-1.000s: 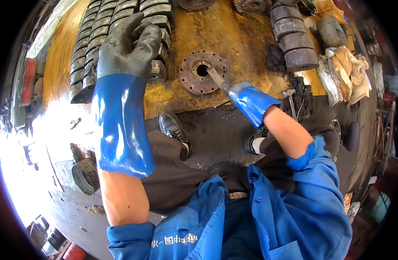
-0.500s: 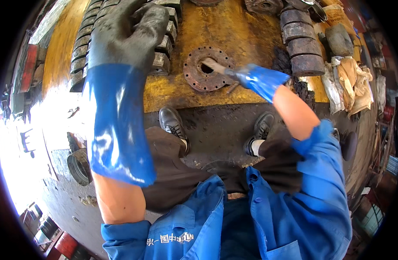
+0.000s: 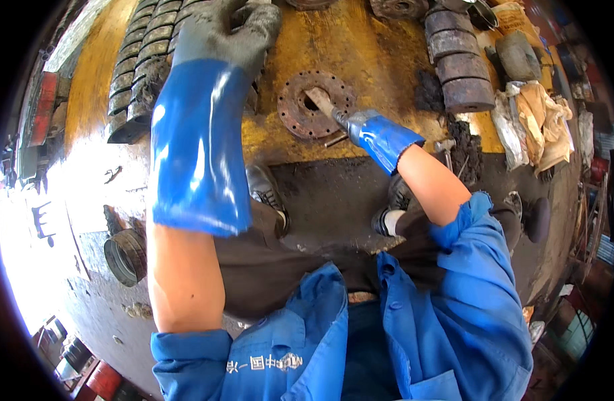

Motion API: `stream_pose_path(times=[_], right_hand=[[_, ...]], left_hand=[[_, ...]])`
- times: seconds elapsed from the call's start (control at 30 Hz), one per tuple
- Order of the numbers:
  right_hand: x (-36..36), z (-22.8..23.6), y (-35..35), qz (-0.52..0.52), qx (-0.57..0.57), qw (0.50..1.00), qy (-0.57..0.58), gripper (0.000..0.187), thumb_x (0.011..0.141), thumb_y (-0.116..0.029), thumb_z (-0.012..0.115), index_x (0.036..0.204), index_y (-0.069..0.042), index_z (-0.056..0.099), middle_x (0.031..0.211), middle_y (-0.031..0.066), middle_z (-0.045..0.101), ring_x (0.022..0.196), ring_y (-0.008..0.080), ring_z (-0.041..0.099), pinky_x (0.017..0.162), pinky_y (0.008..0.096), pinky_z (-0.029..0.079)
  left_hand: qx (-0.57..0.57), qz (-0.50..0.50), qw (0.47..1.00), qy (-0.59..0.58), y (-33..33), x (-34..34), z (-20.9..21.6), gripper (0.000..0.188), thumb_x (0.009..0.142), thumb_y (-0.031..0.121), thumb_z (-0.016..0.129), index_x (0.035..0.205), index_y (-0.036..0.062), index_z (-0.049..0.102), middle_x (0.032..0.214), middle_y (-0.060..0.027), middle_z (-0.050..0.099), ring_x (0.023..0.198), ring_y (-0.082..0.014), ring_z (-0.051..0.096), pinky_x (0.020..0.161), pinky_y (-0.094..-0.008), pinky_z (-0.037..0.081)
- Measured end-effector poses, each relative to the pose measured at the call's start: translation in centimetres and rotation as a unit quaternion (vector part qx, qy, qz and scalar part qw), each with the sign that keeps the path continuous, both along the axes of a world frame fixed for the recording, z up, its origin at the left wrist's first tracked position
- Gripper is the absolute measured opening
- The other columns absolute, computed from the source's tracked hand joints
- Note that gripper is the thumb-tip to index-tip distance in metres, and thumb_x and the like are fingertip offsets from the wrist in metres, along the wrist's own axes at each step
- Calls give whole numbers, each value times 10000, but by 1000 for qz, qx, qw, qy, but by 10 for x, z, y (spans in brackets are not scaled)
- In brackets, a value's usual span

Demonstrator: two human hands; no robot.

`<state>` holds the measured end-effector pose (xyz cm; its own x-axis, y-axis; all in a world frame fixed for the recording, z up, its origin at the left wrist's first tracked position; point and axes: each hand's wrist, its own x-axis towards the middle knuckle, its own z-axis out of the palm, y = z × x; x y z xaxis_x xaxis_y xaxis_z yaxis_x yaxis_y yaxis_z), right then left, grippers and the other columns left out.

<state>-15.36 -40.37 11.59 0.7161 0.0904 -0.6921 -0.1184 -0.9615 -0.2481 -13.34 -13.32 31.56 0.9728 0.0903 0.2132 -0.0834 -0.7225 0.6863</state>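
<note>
My right hand (image 3: 364,123), in a grey and blue rubber glove, is closed on a flat brush (image 3: 322,101) with a tan end. The brush's tip lies over the centre hole of a rusty round flange (image 3: 295,120), which has small holes round its rim. My left hand (image 3: 230,30), gloved alike, is at the top edge beside rows of dark metal segments. Its fingers are curled and partly cut off by the frame; what they hold is hidden. A thin rod end (image 3: 335,139) shows just below my right hand; the rest of it is hidden.
The flange lies on a worn yellow worktable (image 3: 387,73). Stacked dark metal rings (image 3: 467,93) and crumpled bags (image 3: 537,120) stand at the right, with a small hammer head (image 3: 446,145) nearer. Ribbed metal rows (image 3: 136,73) fill the left. A metal ring (image 3: 125,257) lies lower left.
My left hand has moved up and to the right. My right hand has shifted slightly left with the brush, which stays over the flange's centre. The hammer head has come into view.
</note>
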Motion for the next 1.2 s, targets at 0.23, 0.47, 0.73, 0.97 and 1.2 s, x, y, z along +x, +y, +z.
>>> stream_pose_path(times=[0.23, 0.47, 0.73, 0.97, 1.2], right_hand=[[-63, 4, -19, 94, -62, 993, 27, 710, 1089, -568, 213, 1279, -48, 658, 1211, 254, 690, 1165, 395, 654, 1028, 478, 482], [-30, 34, -13, 206, -26, 973, -97, 514, 1122, -411, 231, 1482, -127, 461, 1167, 250, 694, 1090, 412, 673, 959, 524, 508], [3, 95, 1, 148, -67, 986, 26, 530, 1112, -392, 272, 1471, -104, 535, 1390, 220, 620, 1299, 411, 577, 1093, 485, 452], [23, 70, 7, 173, 18, 984, -46, 548, 1091, -450, 351, 1289, -39, 652, 1275, 212, 673, 1187, 388, 629, 1038, 482, 454], [34, 49, 45, 100, 50, 983, -146, 565, 1076, -491, 415, 1187, 1, 670, 1168, 215, 693, 1138, 355, 651, 963, 444, 497]], left_hand=[[-139, -11, 990, 9, 20, -10, -11, 551, 935, 417, 755, 1402, 149, 641, 1316, -158, 702, 1271, -275, 641, 1086, -379, 486], [-45, 37, 998, 38, 10, -27, 21, 501, 952, 317, 752, 1398, 121, 637, 1345, -160, 684, 1294, -272, 626, 1069, -376, 505], [-103, 23, 994, 3, 8, -5, -1, 414, 966, 310, 745, 1364, 215, 678, 1219, -102, 741, 1130, -212, 698, 962, -277, 551], [-207, -17, 977, -44, 29, -24, 10, 433, 952, 319, 752, 1362, 206, 673, 1284, -127, 717, 1222, -273, 667, 1102, -400, 512], [-203, 5, 979, -9, 13, -28, 34, 455, 981, 168, 704, 1384, -11, 590, 1236, -170, 696, 1103, -229, 674, 933, -316, 566]])
